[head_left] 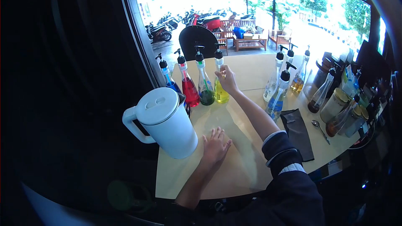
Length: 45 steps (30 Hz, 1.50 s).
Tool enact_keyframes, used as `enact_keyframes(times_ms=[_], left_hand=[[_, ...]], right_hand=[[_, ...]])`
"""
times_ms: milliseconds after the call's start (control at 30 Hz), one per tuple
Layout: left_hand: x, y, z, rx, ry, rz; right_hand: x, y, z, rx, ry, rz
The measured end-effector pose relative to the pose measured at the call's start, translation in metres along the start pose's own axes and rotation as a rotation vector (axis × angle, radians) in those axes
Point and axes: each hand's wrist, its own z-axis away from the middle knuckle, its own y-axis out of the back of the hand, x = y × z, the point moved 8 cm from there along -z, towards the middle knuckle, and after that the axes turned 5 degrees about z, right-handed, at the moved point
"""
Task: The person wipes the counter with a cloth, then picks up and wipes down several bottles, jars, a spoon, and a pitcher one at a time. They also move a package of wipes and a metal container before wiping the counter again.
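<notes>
Smooth tabletop (247,180), R hand (228,80) at tapered yellow btl (221,95)

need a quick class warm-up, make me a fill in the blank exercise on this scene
The right hand is at the pump bottle of ____ liquid.
In view, the left hand rests to the ____ of the pitcher.
The red bottle stands between the blue one and the ____ one.

yellow; right; green

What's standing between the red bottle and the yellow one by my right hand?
A pump bottle of green liquid stands between the red bottle and the yellow bottle, seen in the head view.
</notes>
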Motion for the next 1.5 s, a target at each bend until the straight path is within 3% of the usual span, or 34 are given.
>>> enact_keyframes(times_ms=[100,233,433,667,733,1167,1200,1267,1333,1400,1433,1500], left_hand=[[-0.002,-0.003,-0.002,0.007,0.0,-0.007],[-0.003,-0.005,-0.001,0.033,-0.017,-0.005],[0.001,-0.003,-0.001,0.001,-0.004,-0.109],[0.002,-0.001,0.0,-0.005,-0.011,-0.08],[0.003,0.0,0.0,-0.016,-0.006,-0.069],[0.003,0.001,0.001,-0.011,-0.009,-0.061],[0.002,0.002,0.001,-0.01,-0.008,-0.062],[0.0,-0.001,0.0,-0.02,-0.027,-0.061],[-0.006,-0.002,-0.001,0.038,-0.044,-0.091],[0.002,0.014,0.004,0.101,-0.056,0.005],[0.009,0.015,0.003,0.089,-0.082,0.009],[0.035,0.041,0.003,0.399,-0.228,0.101]], right_hand=[[0.011,-0.003,0.002,-0.1,-0.132,-0.053],[0.024,0.003,0.03,-0.075,-0.086,-0.004],[0.055,-0.001,0.074,-0.158,-0.32,0.064],[0.062,-0.001,0.068,-0.199,-0.263,0.028],[0.067,-0.006,0.066,-0.294,-0.276,0.017],[0.078,-0.019,0.087,-0.315,-0.352,-0.008],[0.079,-0.017,0.09,-0.284,-0.317,0.17],[0.073,-0.007,0.103,-0.24,-0.292,0.363],[0.036,0.01,0.116,-0.171,-0.002,0.286],[-0.005,0.037,0.135,-0.408,-0.149,0.065],[-0.032,0.059,0.143,-0.415,-0.111,-0.014],[-0.063,0.107,0.155,-0.398,-0.077,-0.074]])
